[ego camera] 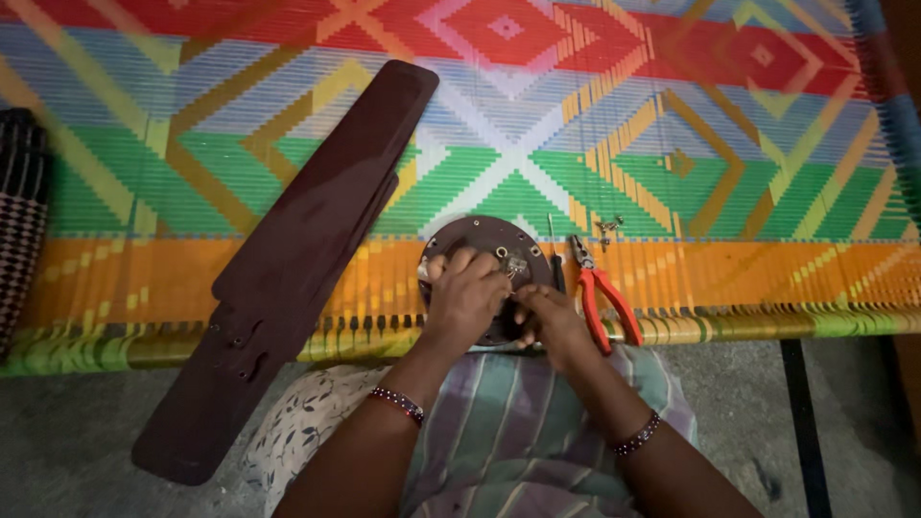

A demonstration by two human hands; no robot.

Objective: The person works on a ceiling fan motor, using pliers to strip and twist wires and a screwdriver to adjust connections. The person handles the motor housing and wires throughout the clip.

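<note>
A round dark-brown fan motor housing (pixel 477 236) lies at the front edge of a bright woven cot (pixel 672 144). My left hand (pixel 465 295) rests on top of the housing with its fingers curled over it. My right hand (pixel 549 319) is at the housing's right side, fingers pinched near a small metal fitting (pixel 516 266) on it; whether it holds something small is unclear. Both wrists wear beaded bracelets.
Stacked dark-brown fan blades (pixel 293 254) lie diagonally at left, overhanging the cot's edge. Red-handled pliers (pixel 602 297) and a thin screwdriver (pixel 554 254) lie just right of the housing, with small screws (pixel 608 228) beyond. A dark checked object (pixel 19 211) sits at far left. Grey floor below.
</note>
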